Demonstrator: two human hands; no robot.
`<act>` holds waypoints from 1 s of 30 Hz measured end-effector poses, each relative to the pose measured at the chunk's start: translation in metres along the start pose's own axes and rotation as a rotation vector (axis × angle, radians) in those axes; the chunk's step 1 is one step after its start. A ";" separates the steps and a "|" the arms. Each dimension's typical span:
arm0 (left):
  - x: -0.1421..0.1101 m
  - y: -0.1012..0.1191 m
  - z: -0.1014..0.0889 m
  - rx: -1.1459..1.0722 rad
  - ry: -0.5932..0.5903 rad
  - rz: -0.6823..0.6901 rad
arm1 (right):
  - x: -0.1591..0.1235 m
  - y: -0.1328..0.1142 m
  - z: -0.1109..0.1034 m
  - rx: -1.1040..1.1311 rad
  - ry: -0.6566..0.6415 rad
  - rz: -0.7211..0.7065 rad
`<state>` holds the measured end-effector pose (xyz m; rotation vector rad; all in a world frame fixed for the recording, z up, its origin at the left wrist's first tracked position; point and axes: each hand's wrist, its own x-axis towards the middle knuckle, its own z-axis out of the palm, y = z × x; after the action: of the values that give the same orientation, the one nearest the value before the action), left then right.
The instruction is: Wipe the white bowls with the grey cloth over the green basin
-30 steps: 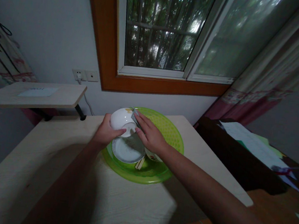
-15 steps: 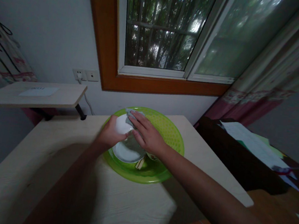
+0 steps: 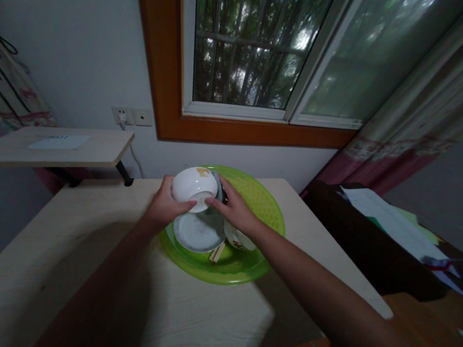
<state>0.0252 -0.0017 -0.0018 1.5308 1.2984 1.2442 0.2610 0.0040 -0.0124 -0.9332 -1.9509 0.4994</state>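
Note:
A white bowl (image 3: 190, 182) with a yellow-brown mark is tilted on its side, its base facing me, above a green plastic basin (image 3: 272, 206). My left hand (image 3: 165, 206) grips its left side, thumb near the foot ring. On the right side my right hand (image 3: 238, 208) presses a grey cloth (image 3: 218, 187) to the bowl, thumb on the base; its fingertips are hidden behind. Below, a white dish (image 3: 198, 236) lies in the basin. Beside that are a patterned bowl (image 3: 238, 238), partly under my right wrist, and pale wooden chopsticks (image 3: 217, 252).
The basin stands on a pale wooden table (image 3: 197, 315) below a window. A small raised shelf (image 3: 91, 148) with a paper on it is at the left. Papers (image 3: 393, 227) lie on a dark surface at the right, by a curtain (image 3: 417, 100).
The bowl has been turned so its base and outside face me. My right hand and the cloth have shifted from the bowl's top to its right side.

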 end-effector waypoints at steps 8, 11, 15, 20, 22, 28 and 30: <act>-0.005 0.011 0.003 0.039 -0.042 0.057 | -0.003 0.000 -0.003 -0.043 0.045 -0.054; -0.007 0.016 0.003 0.075 -0.057 0.066 | -0.003 -0.003 -0.005 -0.095 0.046 -0.137; -0.008 0.018 0.003 0.100 -0.082 0.076 | -0.004 -0.010 -0.007 -0.192 0.011 -0.209; -0.008 0.020 0.002 0.071 -0.131 0.068 | -0.005 -0.019 -0.010 -0.296 -0.003 -0.289; -0.008 0.022 0.002 0.052 -0.140 0.057 | -0.004 -0.022 -0.011 -0.328 -0.014 -0.313; -0.008 0.024 -0.001 0.069 -0.160 0.066 | -0.003 -0.027 -0.009 -0.372 -0.033 -0.391; -0.008 0.024 -0.001 0.106 -0.143 0.080 | -0.002 -0.030 -0.008 -0.370 -0.046 -0.445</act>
<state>0.0302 -0.0143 0.0193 1.7291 1.2370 1.1087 0.2559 -0.0170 0.0100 -0.6743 -2.2530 -0.1012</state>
